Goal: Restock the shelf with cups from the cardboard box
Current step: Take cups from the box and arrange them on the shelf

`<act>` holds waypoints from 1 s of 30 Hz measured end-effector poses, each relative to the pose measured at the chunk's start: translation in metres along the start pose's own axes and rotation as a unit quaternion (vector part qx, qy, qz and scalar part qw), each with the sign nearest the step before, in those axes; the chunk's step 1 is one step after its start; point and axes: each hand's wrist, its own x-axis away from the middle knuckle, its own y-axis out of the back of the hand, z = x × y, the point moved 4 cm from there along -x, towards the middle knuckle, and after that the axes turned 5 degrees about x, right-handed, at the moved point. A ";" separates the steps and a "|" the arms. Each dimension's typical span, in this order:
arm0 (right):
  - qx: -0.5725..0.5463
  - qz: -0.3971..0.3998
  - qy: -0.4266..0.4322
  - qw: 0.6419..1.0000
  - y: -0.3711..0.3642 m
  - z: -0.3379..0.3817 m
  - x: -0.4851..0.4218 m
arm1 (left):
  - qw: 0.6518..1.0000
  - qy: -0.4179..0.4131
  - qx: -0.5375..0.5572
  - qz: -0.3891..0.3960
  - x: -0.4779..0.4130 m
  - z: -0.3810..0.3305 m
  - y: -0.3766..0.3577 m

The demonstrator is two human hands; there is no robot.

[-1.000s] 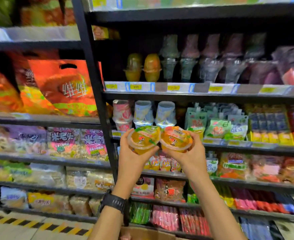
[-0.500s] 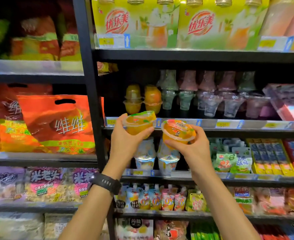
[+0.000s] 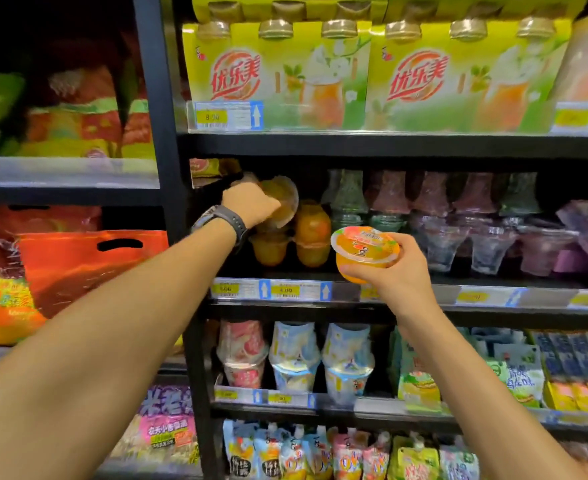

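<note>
The fingers of the left hand [image 3: 251,206] are mostly hidden behind the hand itself. The tilted cup [image 3: 285,200] that it grasps is blurred, so its label cannot be read. This cup is inside the shelf [image 3: 476,311], just above the stacked cups [image 3: 311,237] near the left end. The right hand [image 3: 401,271] is in front of the shelf edge. Its thumb and fingers curl around the orange cup [image 3: 365,252], which has its lid up and leans a little.
</note>
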 end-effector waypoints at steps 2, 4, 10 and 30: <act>0.010 0.009 -0.007 1.000 -0.002 -0.005 -0.012 | 0.998 0.002 -0.053 0.029 -0.013 -0.006 -0.009; 0.028 0.011 -0.012 0.999 -0.004 -0.011 -0.024 | 0.992 -0.004 -0.114 0.048 -0.021 -0.010 -0.020; 0.084 0.044 -0.035 0.995 -0.017 -0.023 -0.053 | 0.982 -0.013 -0.162 0.097 -0.032 -0.009 -0.046; 0.283 0.233 -0.127 0.922 -0.061 -0.032 -0.083 | 0.990 -0.004 -0.080 0.113 -0.020 0.019 -0.053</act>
